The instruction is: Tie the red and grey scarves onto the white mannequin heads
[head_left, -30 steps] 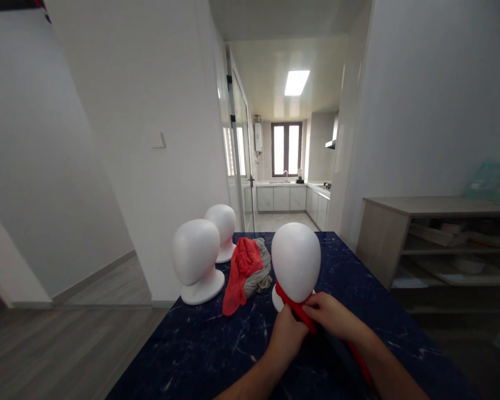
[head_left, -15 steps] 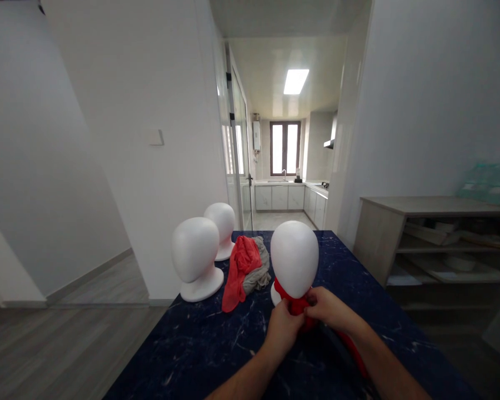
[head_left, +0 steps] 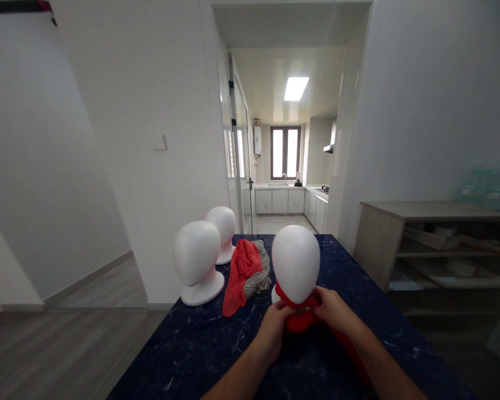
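A white foam mannequin head stands on the dark blue marbled table right in front of me. A red scarf is wrapped around its neck, bunched at the front. My left hand grips the scarf from the left and my right hand grips it from the right, both close under the head's chin. A loose end of the scarf trails down beside my right forearm.
Two more bare white mannequin heads stand at the table's left. A pile of red and grey cloth lies between them and the near head. A wooden shelf unit stands right; a kitchen doorway is behind.
My hands have drawn closer under the chin and the scarf has gone from a stretched strip to a bunched knot at the neck's front.
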Available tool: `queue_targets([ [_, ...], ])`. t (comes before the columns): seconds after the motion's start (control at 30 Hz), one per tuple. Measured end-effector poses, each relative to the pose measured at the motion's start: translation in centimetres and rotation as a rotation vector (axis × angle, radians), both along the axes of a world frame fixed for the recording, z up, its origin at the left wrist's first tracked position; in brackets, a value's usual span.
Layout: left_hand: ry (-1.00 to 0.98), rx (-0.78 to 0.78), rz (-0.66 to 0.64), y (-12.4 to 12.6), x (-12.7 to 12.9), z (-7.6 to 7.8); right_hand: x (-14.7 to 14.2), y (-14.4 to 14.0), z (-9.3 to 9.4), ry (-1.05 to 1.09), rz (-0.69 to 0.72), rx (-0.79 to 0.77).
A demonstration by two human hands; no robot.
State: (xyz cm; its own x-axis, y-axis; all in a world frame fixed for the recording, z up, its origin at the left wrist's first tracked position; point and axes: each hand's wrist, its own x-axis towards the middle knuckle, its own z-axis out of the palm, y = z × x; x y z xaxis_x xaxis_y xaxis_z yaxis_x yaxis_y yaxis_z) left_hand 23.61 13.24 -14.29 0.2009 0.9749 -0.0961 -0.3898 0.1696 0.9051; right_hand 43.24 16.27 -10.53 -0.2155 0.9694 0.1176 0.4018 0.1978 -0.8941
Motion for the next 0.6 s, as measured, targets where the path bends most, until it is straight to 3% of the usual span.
queue_targets([
  [0.13,-0.109,-0.024,-0.024,-0.2,0.1,0.6,0.0,0.3,-0.3,-0.246,-0.218,0.199],
  [0.23,-0.110,-0.014,-0.004,-0.2,0.2,0.4,-0.5,-0.2,-0.2,-0.338,-0.286,0.184],
  [0.33,-0.109,-0.016,0.012,-0.2,0.4,0.0,-1.2,-2.5,-0.1,-0.204,-0.089,0.064],
  [0.43,-0.111,-0.030,0.019,-0.3,0.6,-0.3,-1.9,-6.0,-0.6,-0.128,0.168,0.086],
  [0.5,-0.105,-0.051,0.006,-0.4,0.7,-0.2,-2.4,-7.9,-1.2,-0.180,0.186,0.138],
  [0.6,-0.085,-0.066,-0.001,-0.7,0.7,0.0,-2.9,-9.4,-2.1,-0.268,0.064,0.150],
])
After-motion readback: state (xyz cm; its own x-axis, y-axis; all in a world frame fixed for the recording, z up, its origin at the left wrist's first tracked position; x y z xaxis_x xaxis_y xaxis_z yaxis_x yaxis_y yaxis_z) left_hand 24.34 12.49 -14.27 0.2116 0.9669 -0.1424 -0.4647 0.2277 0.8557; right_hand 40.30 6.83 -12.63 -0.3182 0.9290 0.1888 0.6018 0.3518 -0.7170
